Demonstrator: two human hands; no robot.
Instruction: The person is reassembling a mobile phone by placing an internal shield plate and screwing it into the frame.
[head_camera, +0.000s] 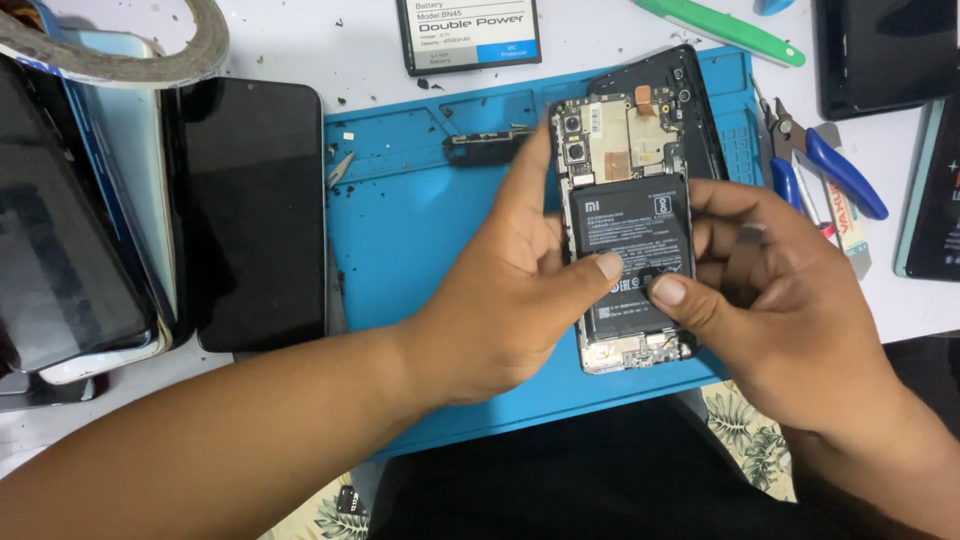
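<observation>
We hold the open phone (628, 240) over the blue mat (420, 230) on the surface, our left hand (510, 290) and right hand (770, 290) both closed around its sides with thumbs pressing its black battery (630, 230), which looks thin, stiff, smooth and easy to break, so the edges seem safest.

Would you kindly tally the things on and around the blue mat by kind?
Opened phone, held by the left hand and right hand: 1
Intact phones at left: at least 2
Loose battery: 1
Blue-handled pliers: 1
Green tool: 1
Tape roll: 1
Blue mat: 1
Total: at least 8
</observation>
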